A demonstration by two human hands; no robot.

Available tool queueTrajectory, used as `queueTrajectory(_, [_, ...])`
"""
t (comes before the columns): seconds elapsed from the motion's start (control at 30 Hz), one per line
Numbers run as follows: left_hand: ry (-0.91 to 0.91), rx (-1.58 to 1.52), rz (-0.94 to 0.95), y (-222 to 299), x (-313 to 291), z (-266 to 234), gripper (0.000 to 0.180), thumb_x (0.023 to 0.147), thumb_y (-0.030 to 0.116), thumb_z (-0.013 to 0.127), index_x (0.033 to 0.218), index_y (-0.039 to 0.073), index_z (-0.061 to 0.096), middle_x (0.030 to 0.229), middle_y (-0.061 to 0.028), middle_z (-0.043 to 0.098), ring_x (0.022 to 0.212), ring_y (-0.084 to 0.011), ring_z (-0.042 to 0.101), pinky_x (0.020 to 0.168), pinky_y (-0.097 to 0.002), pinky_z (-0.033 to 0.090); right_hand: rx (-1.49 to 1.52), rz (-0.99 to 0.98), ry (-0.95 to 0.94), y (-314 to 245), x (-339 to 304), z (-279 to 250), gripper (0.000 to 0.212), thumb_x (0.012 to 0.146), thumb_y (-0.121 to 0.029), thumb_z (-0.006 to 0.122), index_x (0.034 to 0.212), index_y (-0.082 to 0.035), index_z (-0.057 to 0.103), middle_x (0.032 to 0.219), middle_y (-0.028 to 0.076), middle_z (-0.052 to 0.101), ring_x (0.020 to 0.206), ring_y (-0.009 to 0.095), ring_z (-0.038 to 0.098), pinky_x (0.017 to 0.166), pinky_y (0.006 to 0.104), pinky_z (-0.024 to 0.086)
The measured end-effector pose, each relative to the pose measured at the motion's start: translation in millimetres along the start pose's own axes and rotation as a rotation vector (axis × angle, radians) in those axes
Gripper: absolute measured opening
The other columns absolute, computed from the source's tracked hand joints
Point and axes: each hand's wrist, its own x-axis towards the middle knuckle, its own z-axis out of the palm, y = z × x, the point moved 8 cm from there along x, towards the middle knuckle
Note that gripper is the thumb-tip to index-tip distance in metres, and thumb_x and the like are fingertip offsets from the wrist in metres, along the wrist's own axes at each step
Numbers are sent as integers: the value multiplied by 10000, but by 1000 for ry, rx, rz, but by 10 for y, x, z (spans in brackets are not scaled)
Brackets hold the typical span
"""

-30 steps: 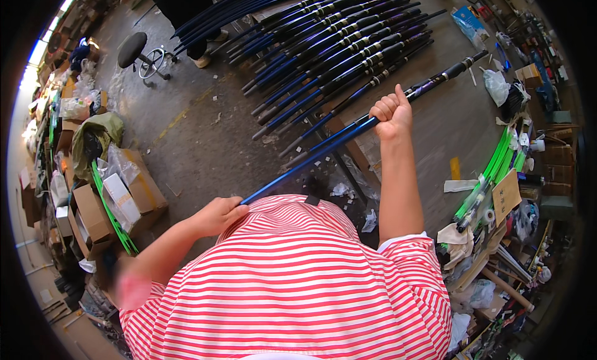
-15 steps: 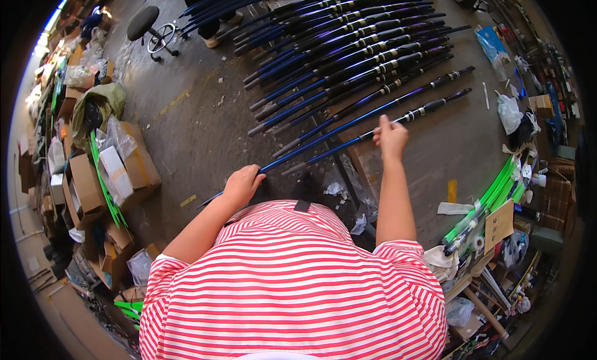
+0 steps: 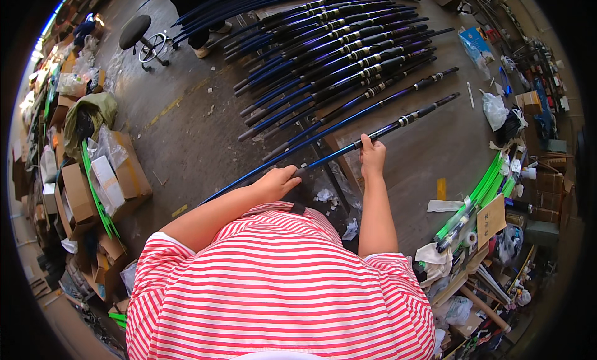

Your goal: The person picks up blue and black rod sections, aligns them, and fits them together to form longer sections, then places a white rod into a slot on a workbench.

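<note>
In my right hand [image 3: 373, 158], closed fingers grip the nearest fishing rod [image 3: 407, 118], a dark blue and black one, just below its reel-seat fittings. My left hand [image 3: 278, 183] is at that rod's lower left end, with thumb and fingers closed about the tip. Just beyond lies a second fishing rod [image 3: 373, 103], its thin blue section running down-left past my left forearm. Farther off, several similar rods [image 3: 348, 55] lie side by side, slanting up to the right.
A person in dark clothing [image 3: 186, 2] stands at the far left beside a black stool [image 3: 135, 31]. Cardboard boxes [image 3: 127, 167] and plastic bags line the left side. Bright green rods [image 3: 482, 189] and a cardboard sign [image 3: 491, 222] are at the right.
My left hand has let go of the second rod and moved right to the nearest rod's end. My right hand has lowered slightly and closed on the nearest rod.
</note>
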Motion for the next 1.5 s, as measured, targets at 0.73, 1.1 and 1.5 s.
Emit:
queueTrajectory(0.73, [698, -393, -119, -818, -1699, -2341, 384, 863, 395, 526, 935, 34, 635, 624, -14, 584, 435, -71, 415, 414, -233, 322, 640, -160, -176, -1041, -943, 344, 146, 869, -134, 540, 988, -50, 534, 926, 152, 630, 843, 229, 634, 738, 313, 543])
queueTrajectory(1.1, [639, -1498, 370, -622, -1566, -2205, 145, 917, 136, 435, 1029, 68, 497, 1168, -234, 497, 950, -351, 585, 760, -415, 547, 723, -5, -601, -604, -1478, 1443, 422, 835, -255, 589, 1163, -28, 453, 1106, 206, 550, 946, 282, 594, 862, 403, 480])
queueTrajectory(1.5, [701, -1281, 264, -712, -1866, -2459, 196, 917, 189, 447, 1066, 63, 468, 1137, -227, 521, 886, -322, 613, 732, -380, 549, -63, 214, -606, -585, -1259, 946, 399, 914, -391, 418, 946, -36, 598, 756, 108, 630, 614, 121, 573, 557, 228, 447])
